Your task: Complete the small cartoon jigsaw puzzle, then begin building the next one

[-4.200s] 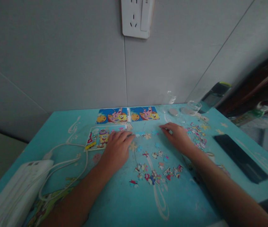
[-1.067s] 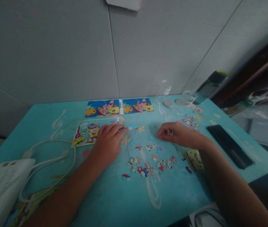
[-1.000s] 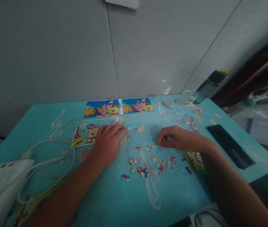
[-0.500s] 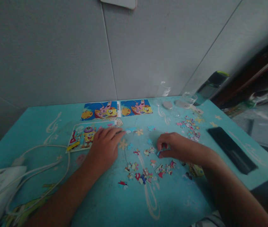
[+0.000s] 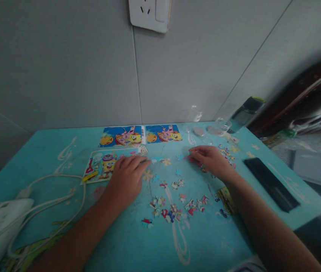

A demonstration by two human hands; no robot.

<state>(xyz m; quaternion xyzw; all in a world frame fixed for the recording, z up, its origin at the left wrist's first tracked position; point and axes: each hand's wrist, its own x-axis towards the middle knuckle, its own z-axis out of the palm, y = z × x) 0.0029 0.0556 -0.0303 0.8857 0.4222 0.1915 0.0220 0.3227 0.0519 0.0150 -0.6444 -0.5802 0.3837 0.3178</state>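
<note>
My left hand (image 5: 128, 174) lies palm down with its fingers stretched out, over the right part of a cartoon picture sheet (image 5: 99, 166). Beside its fingertips is a short row of light-blue jigsaw pieces (image 5: 157, 159). My right hand (image 5: 208, 159) is closed in a pinch just above the table, close to a light-blue jigsaw piece (image 5: 179, 157). What is between its fingers is mostly hidden; it looks like a small puzzle piece. Loose jigsaw pieces (image 5: 173, 212) of several colours lie scattered nearer to me.
Two blue cartoon cards (image 5: 122, 136) lie along the wall. More pieces (image 5: 226, 152) lie beyond my right hand. At the back right are clear containers (image 5: 223, 125) and a dark bottle (image 5: 246, 113). A black case (image 5: 272, 184) lies right, a white power strip (image 5: 4, 223) with cables left.
My right hand has moved away from me, from the middle pieces to the light-blue ones farther back. My left hand stays put. The view has tilted up, showing more of the wall socket.
</note>
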